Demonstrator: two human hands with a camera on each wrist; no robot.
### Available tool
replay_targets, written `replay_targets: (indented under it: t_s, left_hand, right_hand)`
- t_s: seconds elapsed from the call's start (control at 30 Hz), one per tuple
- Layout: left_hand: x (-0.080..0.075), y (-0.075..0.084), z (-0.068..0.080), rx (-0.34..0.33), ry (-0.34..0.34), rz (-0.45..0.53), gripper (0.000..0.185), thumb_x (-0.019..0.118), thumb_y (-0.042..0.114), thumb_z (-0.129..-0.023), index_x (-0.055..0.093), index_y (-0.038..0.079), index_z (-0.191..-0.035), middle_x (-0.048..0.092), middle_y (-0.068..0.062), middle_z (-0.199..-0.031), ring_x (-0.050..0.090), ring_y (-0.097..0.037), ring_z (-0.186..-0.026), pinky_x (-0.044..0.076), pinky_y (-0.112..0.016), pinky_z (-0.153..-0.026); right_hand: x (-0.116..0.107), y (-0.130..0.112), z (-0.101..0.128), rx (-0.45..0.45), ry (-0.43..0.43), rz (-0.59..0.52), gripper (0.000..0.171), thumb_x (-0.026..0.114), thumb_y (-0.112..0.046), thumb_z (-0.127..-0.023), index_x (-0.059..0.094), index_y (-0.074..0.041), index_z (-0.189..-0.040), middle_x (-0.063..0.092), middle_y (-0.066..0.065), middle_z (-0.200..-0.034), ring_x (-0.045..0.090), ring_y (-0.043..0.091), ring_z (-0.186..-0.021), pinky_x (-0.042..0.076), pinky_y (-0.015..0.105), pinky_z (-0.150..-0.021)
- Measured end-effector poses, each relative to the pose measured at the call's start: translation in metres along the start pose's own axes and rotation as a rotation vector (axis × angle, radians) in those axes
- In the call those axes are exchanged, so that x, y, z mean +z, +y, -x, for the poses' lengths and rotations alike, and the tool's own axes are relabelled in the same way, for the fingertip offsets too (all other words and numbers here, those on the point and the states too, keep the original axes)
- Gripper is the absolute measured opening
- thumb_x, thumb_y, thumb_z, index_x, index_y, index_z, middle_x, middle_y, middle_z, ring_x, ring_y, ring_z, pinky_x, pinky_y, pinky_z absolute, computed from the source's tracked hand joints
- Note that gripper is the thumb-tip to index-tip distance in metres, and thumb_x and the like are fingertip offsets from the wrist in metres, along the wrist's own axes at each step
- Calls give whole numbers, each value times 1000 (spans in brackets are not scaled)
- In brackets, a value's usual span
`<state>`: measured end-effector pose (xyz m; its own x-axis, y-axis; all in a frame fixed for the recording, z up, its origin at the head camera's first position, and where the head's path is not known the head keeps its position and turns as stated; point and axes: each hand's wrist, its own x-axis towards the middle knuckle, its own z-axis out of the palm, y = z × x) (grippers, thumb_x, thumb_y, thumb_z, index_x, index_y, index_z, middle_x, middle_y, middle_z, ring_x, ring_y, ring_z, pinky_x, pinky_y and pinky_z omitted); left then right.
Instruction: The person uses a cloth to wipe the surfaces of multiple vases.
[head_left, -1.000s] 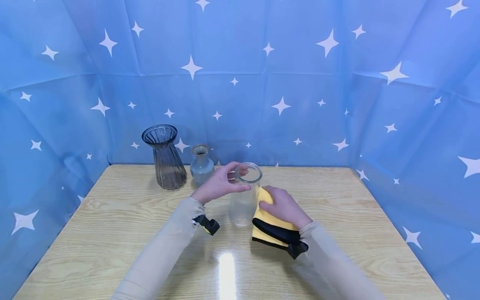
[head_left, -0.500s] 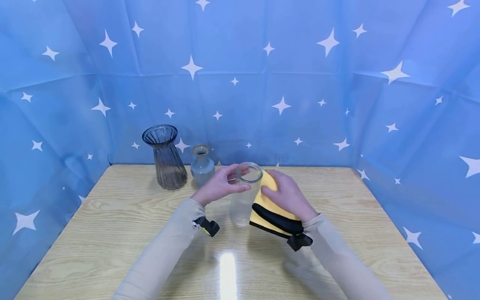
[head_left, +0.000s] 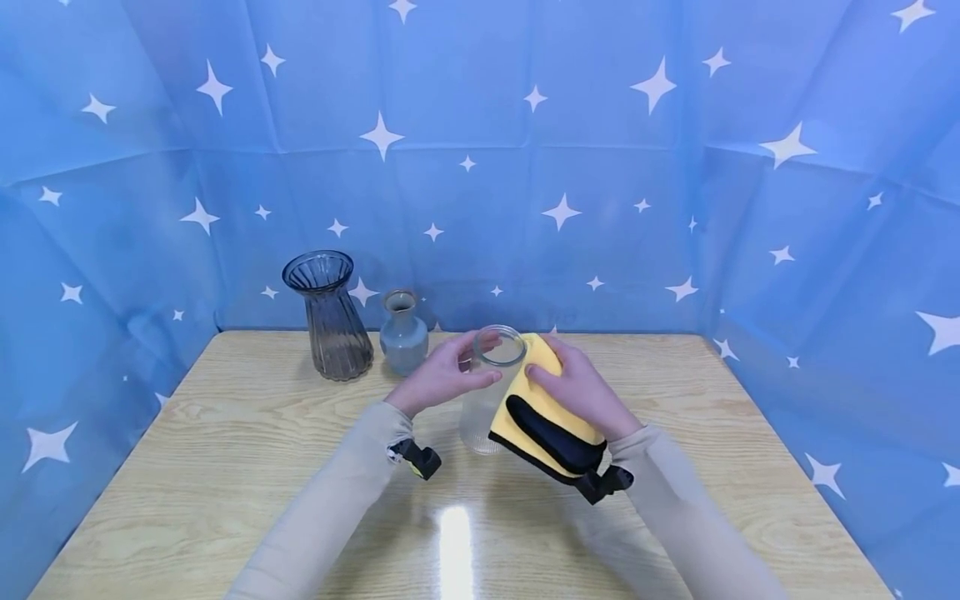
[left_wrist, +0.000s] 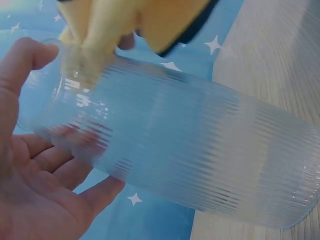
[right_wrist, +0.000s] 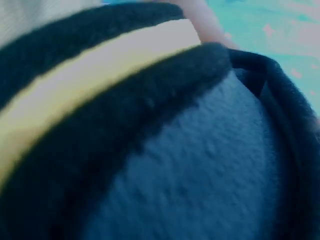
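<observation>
A clear ribbed glass vase [head_left: 478, 421] stands upright on the table in the head view. My left hand [head_left: 438, 382] grips it near the top, thumb on the near side and fingers behind. In the left wrist view the thumb bends at the rim of the vase [left_wrist: 200, 150], and the fingers lie along its far side. A yellow cloth with black edging [head_left: 543, 358] is in my right hand [head_left: 581, 387], against the vase's upper right side. Bunched cloth [left_wrist: 110, 25] shows at the rim there. Folds of dark and yellow cloth [right_wrist: 195, 165] fill the right wrist view, hiding most of that hand.
Behind and left stand a tall grey fluted glass vase [head_left: 337, 333] and a small blue-grey vase [head_left: 405, 337] with a brown rim, close to my left hand. The wooden table [head_left: 225, 467] ends at a blue star-patterned curtain [head_left: 480, 208] at the back and sides.
My right hand has moved up along the vase's right side to the rim with the cloth, whose lower edge has swung left. My left hand and the vase have barely moved.
</observation>
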<state>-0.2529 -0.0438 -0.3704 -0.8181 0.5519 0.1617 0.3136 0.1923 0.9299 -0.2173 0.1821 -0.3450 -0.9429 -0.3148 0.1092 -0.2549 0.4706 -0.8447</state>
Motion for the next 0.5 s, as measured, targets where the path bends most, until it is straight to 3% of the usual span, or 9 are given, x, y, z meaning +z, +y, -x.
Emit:
replay_targets:
  t_s: [0.27,0.5]
  left_hand:
    - [4,1,1,-7,16,-72,61,68,29,-91,41,23,-145,44,-2,-146,37,-25,-135,34,-45,-107]
    - [7,2,0,-29,29,-49,67,73,39,-86,42,22,-143,45,0,-145,39,-17,-132,35,-43,-105]
  right_hand:
    - [18,23,6,-98,3,158,32,56,-11,-94,53,-3,-125,53,5,-79,52,18,-61,47,33,-57]
    - [34,45,7,-80,-36,212,18,56,-8,-93,55,-4,-111,47,4,-74,45,15,-55,42,30,-54]
